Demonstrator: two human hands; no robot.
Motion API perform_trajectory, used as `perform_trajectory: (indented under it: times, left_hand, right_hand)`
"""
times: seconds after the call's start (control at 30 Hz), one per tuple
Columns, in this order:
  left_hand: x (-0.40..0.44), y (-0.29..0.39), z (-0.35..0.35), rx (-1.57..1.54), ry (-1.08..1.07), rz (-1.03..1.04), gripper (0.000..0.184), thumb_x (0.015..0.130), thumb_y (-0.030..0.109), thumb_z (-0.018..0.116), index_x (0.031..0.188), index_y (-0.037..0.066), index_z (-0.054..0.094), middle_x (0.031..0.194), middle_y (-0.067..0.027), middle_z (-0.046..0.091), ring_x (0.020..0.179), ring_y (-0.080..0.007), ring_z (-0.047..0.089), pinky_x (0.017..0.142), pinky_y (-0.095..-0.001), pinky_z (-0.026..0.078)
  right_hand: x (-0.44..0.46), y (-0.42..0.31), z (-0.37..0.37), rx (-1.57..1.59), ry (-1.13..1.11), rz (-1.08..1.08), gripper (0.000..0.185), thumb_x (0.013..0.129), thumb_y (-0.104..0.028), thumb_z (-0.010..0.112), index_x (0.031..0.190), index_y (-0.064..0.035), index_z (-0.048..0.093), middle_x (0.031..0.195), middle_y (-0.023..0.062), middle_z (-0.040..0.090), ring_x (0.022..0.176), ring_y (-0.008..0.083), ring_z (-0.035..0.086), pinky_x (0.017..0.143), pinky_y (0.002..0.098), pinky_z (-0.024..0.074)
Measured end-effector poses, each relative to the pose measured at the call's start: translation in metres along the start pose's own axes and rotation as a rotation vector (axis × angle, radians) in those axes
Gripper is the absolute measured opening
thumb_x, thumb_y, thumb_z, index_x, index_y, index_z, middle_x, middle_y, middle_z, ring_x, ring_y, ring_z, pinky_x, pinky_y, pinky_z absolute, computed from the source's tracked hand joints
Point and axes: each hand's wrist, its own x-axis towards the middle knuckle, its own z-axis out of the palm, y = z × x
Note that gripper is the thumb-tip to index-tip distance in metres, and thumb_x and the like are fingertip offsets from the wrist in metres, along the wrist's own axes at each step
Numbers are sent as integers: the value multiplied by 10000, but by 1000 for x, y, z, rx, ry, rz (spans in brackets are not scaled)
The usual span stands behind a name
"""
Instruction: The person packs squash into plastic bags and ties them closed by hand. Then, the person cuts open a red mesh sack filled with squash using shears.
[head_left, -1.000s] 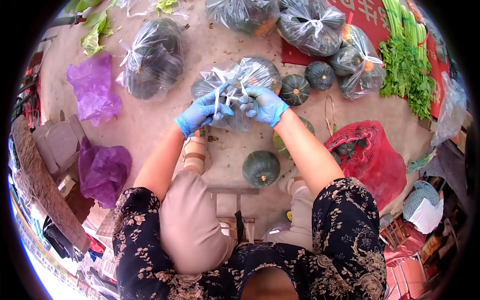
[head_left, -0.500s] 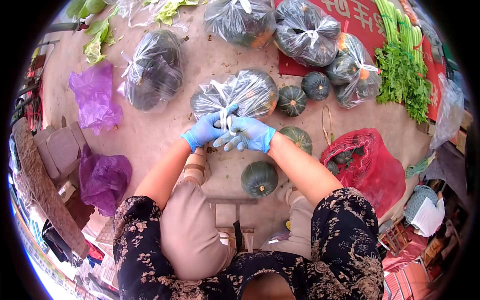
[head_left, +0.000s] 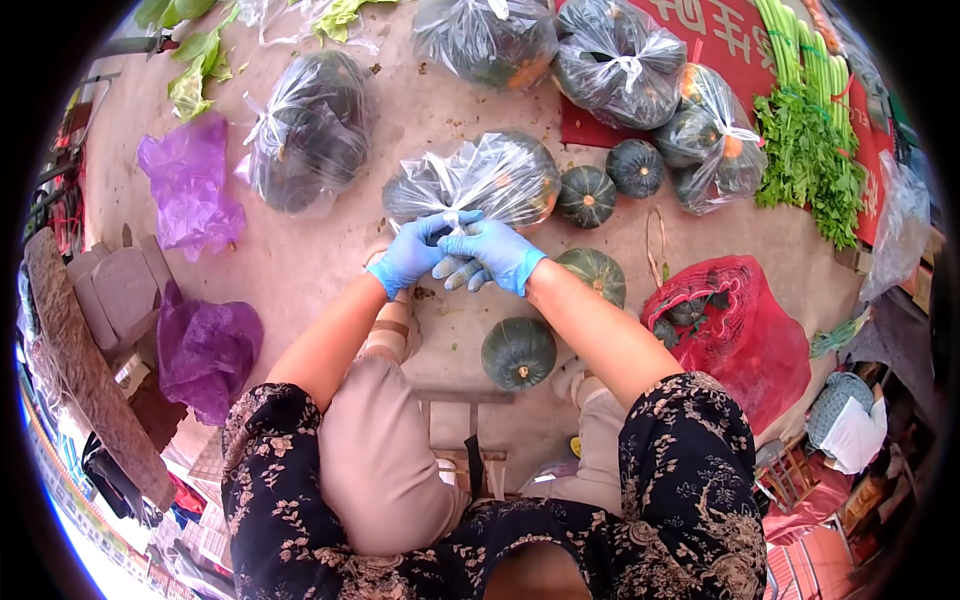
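A transparent plastic bag (head_left: 475,180) with dark green pumpkins in it lies on the ground in front of me. Its twisted white neck is pinched between my two blue-gloved hands. My left hand (head_left: 408,254) closes on the neck from the left, fingers bent. Against it, my right hand (head_left: 500,256) grips the neck from the right, its lower fingers curled and smudged with dirt. Part of the neck is hidden by the fingers. Right of the bag sit two small dark pumpkins (head_left: 587,197). Nearer to me are a paler green pumpkin (head_left: 594,274) and a dark green one (head_left: 519,354).
Other tied bags of pumpkins (head_left: 308,135) stand to the left and at the back. A red mesh bag (head_left: 745,340) holding several small pumpkins lies at right, below bundled celery (head_left: 812,150). Purple plastic (head_left: 190,185) and purple mesh (head_left: 208,350) lie at left.
My right hand has shifted slightly left and up, closer to my left hand, and the bag's neck shows less between them. The bag itself stays in place.
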Motion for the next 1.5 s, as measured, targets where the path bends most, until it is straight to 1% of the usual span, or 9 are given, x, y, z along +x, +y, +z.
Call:
perform_trajectory:
  times: [0.23,0.5,0.6,0.77,0.93,1.13,1.27,1.37,1.5]
  left_hand:
    - [0,7,-7,720,-15,27,164,751,14,627,912,29,598,815,5,592,744,-68,519,708,-234,467]
    - [-4,-9,-11,-200,68,-132,70,782,88,638,823,72,584,908,11,551,879,-60,490,818,-232,413]
    - [-1,-10,-30,-27,106,-75,84,767,87,660,793,49,589,839,21,571,761,-60,520,686,-229,446]
    - [0,26,-11,1091,351,-143,325,799,277,602,614,11,588,560,-20,556,555,-84,503,558,-284,441]
    - [-9,-14,-21,56,331,-19,198,799,187,616,702,18,587,785,-67,616,747,-118,544,706,-264,436]
    - [-5,17,-7,427,201,451,305,733,63,651,1007,28,522,1116,-76,571,994,-166,549,873,-313,424]
    - [23,17,2,1062,248,322,254,785,188,579,1001,67,522,812,-168,617,749,-332,605,666,-403,477]
    - [34,14,5,1458,187,119,256,838,284,488,986,87,556,664,-146,604,604,-345,592,569,-431,461]
    - [29,14,0,1401,82,152,325,882,344,422,829,80,605,627,-152,589,562,-341,570,547,-435,446]
  right_hand:
    - [-12,12,10,95,111,-36,296,883,-297,469,1045,-54,512,825,118,643,634,192,636,489,248,477]
    - [-14,-11,-27,127,130,-146,312,862,-248,506,1065,-12,530,887,130,632,716,236,646,546,269,504]
    - [-14,-21,-46,-102,308,-237,225,823,-230,590,910,-22,598,801,71,636,671,156,635,531,240,487]
    - [-6,-6,-56,-497,530,-402,269,738,-265,661,758,1,631,635,62,619,559,116,585,523,268,470]
    - [-11,-7,-59,-544,547,-405,294,733,-295,650,714,-3,623,610,84,601,548,125,559,568,275,464]
    - [-21,-22,-16,-758,506,-816,199,744,-189,652,735,-4,579,741,94,579,586,159,519,569,309,439]
    - [-10,-18,-1,-821,422,-1107,136,745,-111,654,779,-10,569,802,91,568,625,162,517,581,287,434]
    - [3,-5,-14,-630,473,-963,102,791,-105,617,821,-12,587,786,58,586,659,115,526,617,251,445]
    - [2,-9,-36,-705,729,-886,178,765,-179,634,759,-9,583,694,103,542,594,204,518,586,309,439]
